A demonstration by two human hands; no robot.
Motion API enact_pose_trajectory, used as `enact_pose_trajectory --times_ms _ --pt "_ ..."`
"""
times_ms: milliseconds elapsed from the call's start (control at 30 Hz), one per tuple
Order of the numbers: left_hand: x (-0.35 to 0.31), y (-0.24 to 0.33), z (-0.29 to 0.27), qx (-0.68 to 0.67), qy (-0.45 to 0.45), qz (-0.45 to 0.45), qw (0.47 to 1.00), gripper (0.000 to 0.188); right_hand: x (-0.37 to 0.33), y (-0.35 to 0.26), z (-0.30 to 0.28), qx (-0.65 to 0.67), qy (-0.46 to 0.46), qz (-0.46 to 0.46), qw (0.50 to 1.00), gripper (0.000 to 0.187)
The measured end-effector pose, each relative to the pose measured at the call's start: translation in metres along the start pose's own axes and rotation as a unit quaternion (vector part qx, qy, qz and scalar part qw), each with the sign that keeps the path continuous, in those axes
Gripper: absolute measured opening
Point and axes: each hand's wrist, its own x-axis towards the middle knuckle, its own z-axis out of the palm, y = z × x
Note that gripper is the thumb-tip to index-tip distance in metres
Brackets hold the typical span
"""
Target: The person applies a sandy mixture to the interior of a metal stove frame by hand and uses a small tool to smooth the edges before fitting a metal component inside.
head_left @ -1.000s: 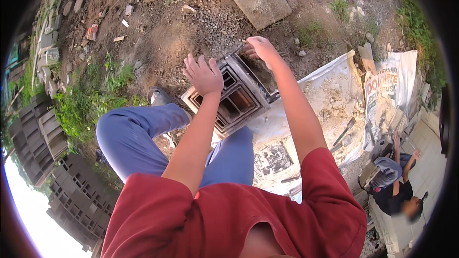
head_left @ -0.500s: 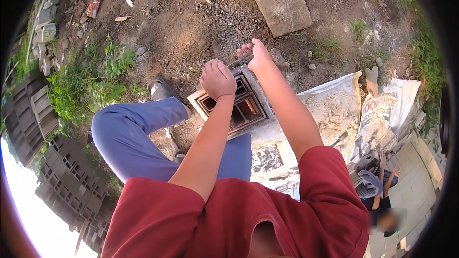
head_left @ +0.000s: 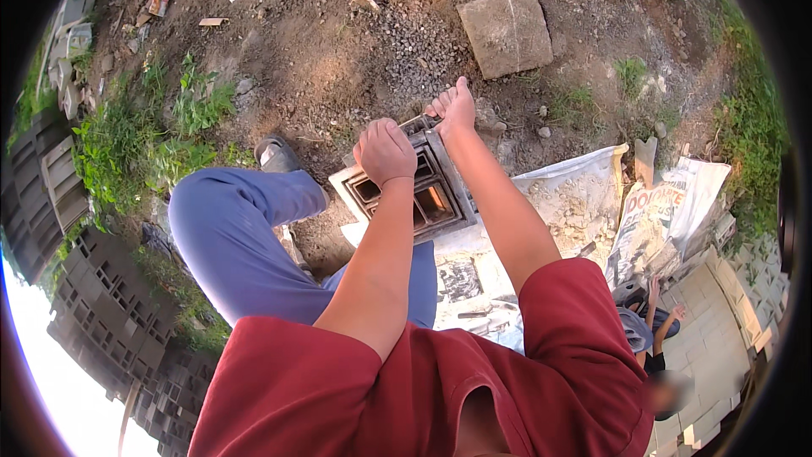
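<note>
Curled since earlier: left hand (head_left: 386, 151), right hand (head_left: 454, 110); grip on block (head_left: 440, 184) unclear; slab (head_left: 507, 35) beyond.

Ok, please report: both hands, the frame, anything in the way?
Left hand curled at the frame; right hand at its far side; grips unclear. Left forearm hides part of frame. Slab beyond, apart.

Reaches up from the lower frame with both arms, slanting the left arm (head_left: 385, 262) rightward and the right arm (head_left: 507, 203) leftward. Holds the left hand (head_left: 386, 151) just above centre, back showing, with fingers (head_left: 369, 135) curled in. Holds the right hand (head_left: 455, 110) slightly higher and rightward, with thumb (head_left: 462, 86) pointing up the frame.
</note>
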Motion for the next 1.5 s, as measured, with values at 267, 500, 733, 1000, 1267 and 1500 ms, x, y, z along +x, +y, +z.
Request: enact_pose_trajectory --times_ms 267,500,733,1000,1267,1500 --pt "-0.001 0.002 -0.001 -0.002 -0.016 -0.007 1.000 0.039 -0.002 -0.004 -0.035 -0.168 -0.200 -0.160 0.952 0.048" --pt "0.002 -0.004 -0.007 0.003 -0.020 0.002 1.000 0.039 -0.031 -0.077 -0.035 -0.682 -0.369 -0.479 0.413 0.038" --pt "0.001 0.002 -0.002 0.009 -0.033 0.000 0.999 0.038 -0.018 -0.049 -0.004 -0.886 -0.284 -0.311 0.192 0.023" --pt "0.003 -0.003 -0.006 0.003 -0.044 -0.012 0.999 0.034 -0.013 -0.064 0.046 -0.909 -0.376 -0.103 0.149 0.030" --pt "0.002 -0.004 -0.007 0.002 -0.043 -0.013 0.999 0.035 0.014 -0.055 0.059 -0.893 -0.434 0.019 0.112 0.038" --pt "0.003 -0.002 -0.009 -0.012 -0.040 -0.008 0.999 0.033 0.024 -0.042 0.082 -0.877 -0.384 0.278 0.072 0.037"
